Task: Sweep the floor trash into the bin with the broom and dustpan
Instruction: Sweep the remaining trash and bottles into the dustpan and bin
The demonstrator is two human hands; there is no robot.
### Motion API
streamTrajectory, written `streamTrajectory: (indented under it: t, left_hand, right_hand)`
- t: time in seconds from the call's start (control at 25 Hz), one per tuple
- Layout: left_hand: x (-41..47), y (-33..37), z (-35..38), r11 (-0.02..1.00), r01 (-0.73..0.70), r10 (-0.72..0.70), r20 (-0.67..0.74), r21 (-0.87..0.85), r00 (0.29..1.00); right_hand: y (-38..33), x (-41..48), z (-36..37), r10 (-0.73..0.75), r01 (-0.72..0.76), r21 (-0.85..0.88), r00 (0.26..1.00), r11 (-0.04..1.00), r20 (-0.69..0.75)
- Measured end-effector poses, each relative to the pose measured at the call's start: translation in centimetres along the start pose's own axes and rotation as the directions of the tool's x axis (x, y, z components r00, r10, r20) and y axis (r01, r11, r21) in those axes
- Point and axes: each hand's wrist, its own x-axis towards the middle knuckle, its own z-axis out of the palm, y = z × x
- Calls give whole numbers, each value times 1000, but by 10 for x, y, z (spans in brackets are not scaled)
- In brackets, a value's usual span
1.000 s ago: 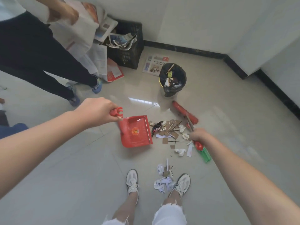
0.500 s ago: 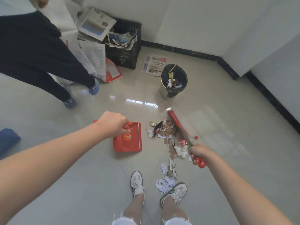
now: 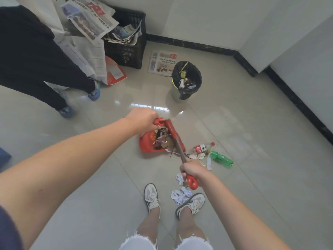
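Dustpan (image 3: 146, 145), mid-floor, handle enclosed by curled left hand (image 3: 144, 119) fingers, now loaded with trash (image 3: 162, 139) driven in by the broom (image 3: 175, 135) clenched in the right hand (image 3: 193, 170); bottles (image 3: 221, 158), scraps (image 3: 180, 194) left unswept; bin (image 3: 186, 80) beyond.

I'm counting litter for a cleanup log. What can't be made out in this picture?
Head view:
- Load in the dustpan: pieces overlap, and the broom crosses them.
- Writing on the paper scraps: too small.
- Fingers of the left hand: hidden behind its own back.
- The bystander: upper body cut off by the top edge.
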Motion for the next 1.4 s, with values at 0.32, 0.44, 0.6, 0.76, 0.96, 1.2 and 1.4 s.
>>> streamTrajectory:
  t: [0.32,0.44,0.6,0.76,0.96,1.2,1.4]
  left_hand:
    - [-39,-9,36,998,51,-51,7,-22,999]
    - [-57,-24,44,992,121,-122,-57,-23,991]
    - [-82,-52,48,993,117,-116,-71,3,991]
    - [-69,-25,39,995,13,-13,-4,101,1000]
    - [-54,17,32,980,-117,109,59,161,992]
    - [-59,34,33,965,-143,138,37,218,990]
    - [-81,24,32,958,-116,127,-24,264,992]
  right_hand:
    - [-2,-19,-24,-1,-7,75,994,997,110]
    - [11,-30,-63,11,-17,46,992,999,123]
    - [30,-40,-97,18,-22,62,998,998,57]
    - [51,-52,-114,-14,19,57,996,998,-88]
    - [86,-79,-148,0,27,137,981,990,-192]
    - [142,-101,-172,83,-17,288,973,957,-217]
    - [212,-115,-172,180,-105,352,966,930,-186]
